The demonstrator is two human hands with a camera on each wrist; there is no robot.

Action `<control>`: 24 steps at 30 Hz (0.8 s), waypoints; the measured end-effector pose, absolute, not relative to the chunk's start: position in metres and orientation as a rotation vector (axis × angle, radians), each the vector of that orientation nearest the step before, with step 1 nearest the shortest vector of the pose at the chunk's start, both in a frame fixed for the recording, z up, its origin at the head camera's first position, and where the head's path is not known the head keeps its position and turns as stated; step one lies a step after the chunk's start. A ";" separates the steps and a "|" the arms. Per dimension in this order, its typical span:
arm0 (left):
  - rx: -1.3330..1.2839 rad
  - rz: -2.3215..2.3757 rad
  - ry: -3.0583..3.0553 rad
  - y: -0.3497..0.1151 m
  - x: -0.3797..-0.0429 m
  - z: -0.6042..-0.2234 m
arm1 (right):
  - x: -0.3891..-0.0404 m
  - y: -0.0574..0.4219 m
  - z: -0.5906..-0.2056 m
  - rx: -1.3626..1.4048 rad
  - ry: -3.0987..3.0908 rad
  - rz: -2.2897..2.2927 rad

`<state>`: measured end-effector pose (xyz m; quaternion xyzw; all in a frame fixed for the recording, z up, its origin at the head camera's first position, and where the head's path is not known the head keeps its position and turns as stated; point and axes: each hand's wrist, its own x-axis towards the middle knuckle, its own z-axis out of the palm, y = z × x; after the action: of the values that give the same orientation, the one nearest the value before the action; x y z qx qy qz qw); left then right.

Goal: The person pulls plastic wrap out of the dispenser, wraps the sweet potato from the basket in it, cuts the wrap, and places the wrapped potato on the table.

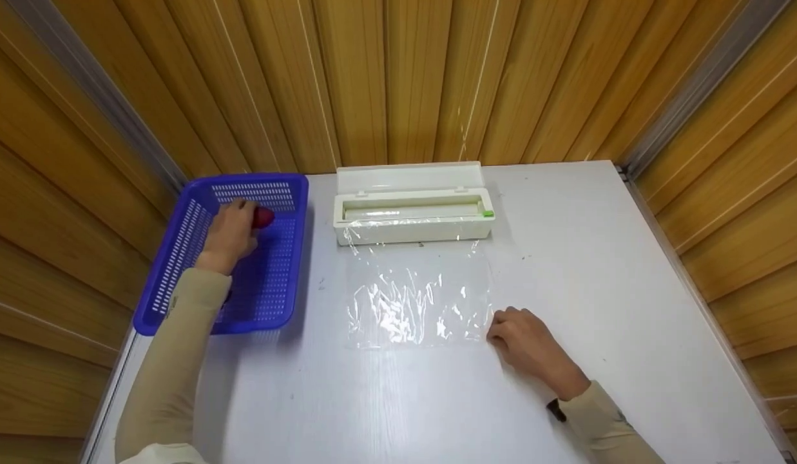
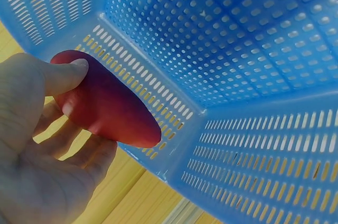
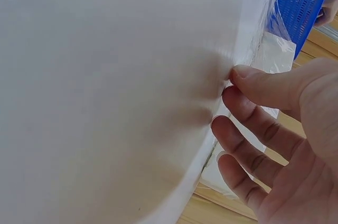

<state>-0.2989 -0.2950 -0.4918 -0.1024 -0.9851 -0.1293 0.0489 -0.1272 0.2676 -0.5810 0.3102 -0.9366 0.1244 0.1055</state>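
Note:
Inside the blue plastic basket (image 1: 299, 258), my left hand (image 1: 227, 235) holds a smooth, red, tapered object (image 2: 113, 105); whether it is a fruit or a vegetable I cannot tell. In the left wrist view the thumb lies over its thick end and the fingers are behind it. A sheet of clear cling film (image 1: 411, 309) runs from the white dispenser box (image 1: 414, 233) down over the table. My right hand (image 1: 524, 341) is at the film's near right corner, thumb and index tips pinched together there, its other fingertips close to the tabletop.
The dispenser's lid (image 1: 408, 177) stands open against the wooden wall (image 1: 411, 84) at the back, with a green piece (image 1: 488, 213) on its right end. White table (image 1: 566, 258) surface extends right of the film and in front of it. Wooden panels also line both sides.

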 end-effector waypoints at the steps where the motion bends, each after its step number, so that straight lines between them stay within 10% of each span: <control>1: -0.310 -0.391 -3.004 -0.295 -0.298 -0.491 | -0.127 0.268 -0.581 0.915 -2.757 0.365; 24: -0.289 -0.362 -2.964 -0.280 -0.286 -0.469 | -0.126 0.267 -0.579 0.906 -2.769 0.394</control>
<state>-0.2864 -0.2804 -0.4691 -0.0962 -0.9855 -0.1205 0.0705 -0.1261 0.2665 -0.5792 0.3065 -0.9371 0.1335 0.1006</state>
